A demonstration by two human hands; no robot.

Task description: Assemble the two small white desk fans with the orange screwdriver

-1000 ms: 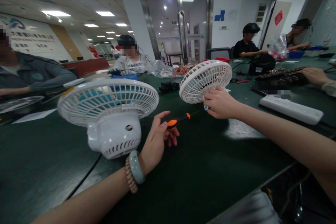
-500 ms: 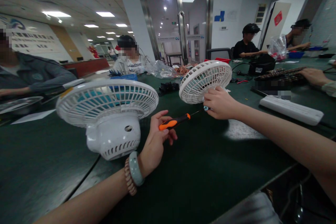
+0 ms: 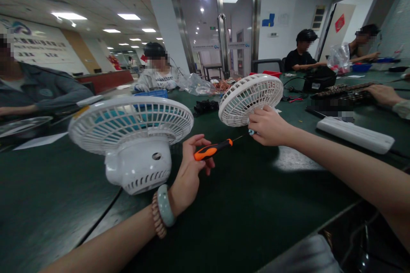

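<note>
My left hand (image 3: 188,175) is closed on a screwdriver (image 3: 213,150) with an orange and black handle, its thin shaft pointing right. Held in my right hand (image 3: 267,126) is a white fan grille (image 3: 251,98), tilted above the table; my fingers grip its underside. A small light-blue piece (image 3: 251,132) shows beneath those fingers, and I cannot make out what it is. Left of my left hand, a white fan (image 3: 144,162) rests on its motor housing, with teal blades visible through its cage. The screwdriver's tip is close to my right hand.
The dark green table (image 3: 230,213) carries a white power strip (image 3: 355,134), a black bag (image 3: 319,81) and a blue tray (image 3: 150,97). A clear plastic bag (image 3: 197,85) lies near copper-coloured coils (image 3: 222,85). Co-workers sit around the table. A black cable (image 3: 99,219) runs from the fan.
My left fingers have shifted slightly around the screwdriver handle. My right hand and the grille stay in place. Behind the blue tray, a co-worker's arms have moved a little.
</note>
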